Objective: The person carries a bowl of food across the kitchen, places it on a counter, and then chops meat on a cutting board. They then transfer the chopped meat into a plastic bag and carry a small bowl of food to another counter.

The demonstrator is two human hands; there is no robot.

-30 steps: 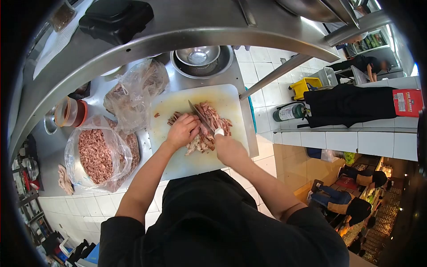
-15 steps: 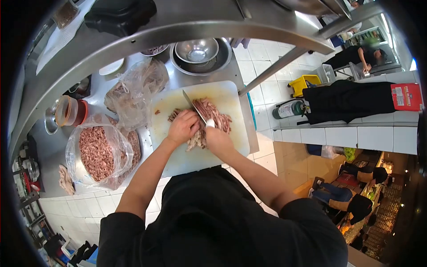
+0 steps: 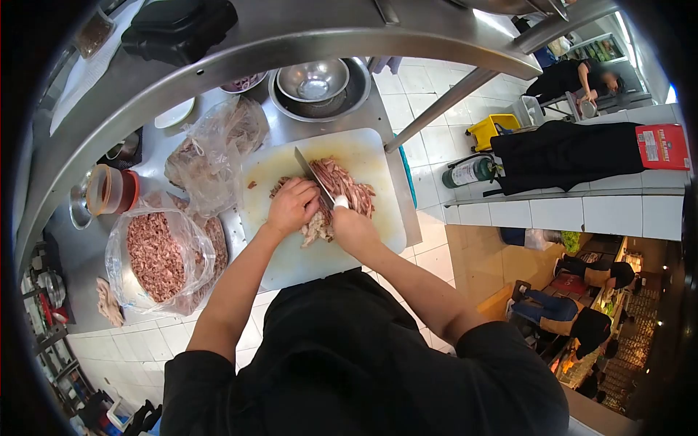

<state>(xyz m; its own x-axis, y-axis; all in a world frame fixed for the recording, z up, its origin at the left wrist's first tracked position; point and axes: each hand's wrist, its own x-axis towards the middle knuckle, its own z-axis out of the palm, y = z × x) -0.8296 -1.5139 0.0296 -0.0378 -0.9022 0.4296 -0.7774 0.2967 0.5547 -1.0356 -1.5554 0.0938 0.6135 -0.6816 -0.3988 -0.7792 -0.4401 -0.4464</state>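
Observation:
A white cutting board [image 3: 287, 265] carries a pile of meat cut into strips [image 3: 352, 183], with paler pieces near its lower edge. My right hand [image 3: 354, 231] grips the white handle of a kitchen knife [image 3: 311, 171]; the blade points up and to the left, down in the meat. Close along the blade's left side, my left hand [image 3: 293, 206] presses on the meat with its fingers curled together. Some strips under those fingers are hidden. A small scrap of meat [image 3: 252, 184] lies apart at the board's left.
Left of the board are an open plastic bag of chopped meat [image 3: 155, 254] and a clear bag [image 3: 217, 160]. Nested metal bowls [image 3: 313, 80] stand behind it, under a steel shelf edge [image 3: 291, 45]. Plastic tubs [image 3: 105, 191] sit farther left. Other people work at the right.
The view has shifted slightly, so the board and bowls appear a little farther left. Both hands keep nearly the same places on the knife and meat.

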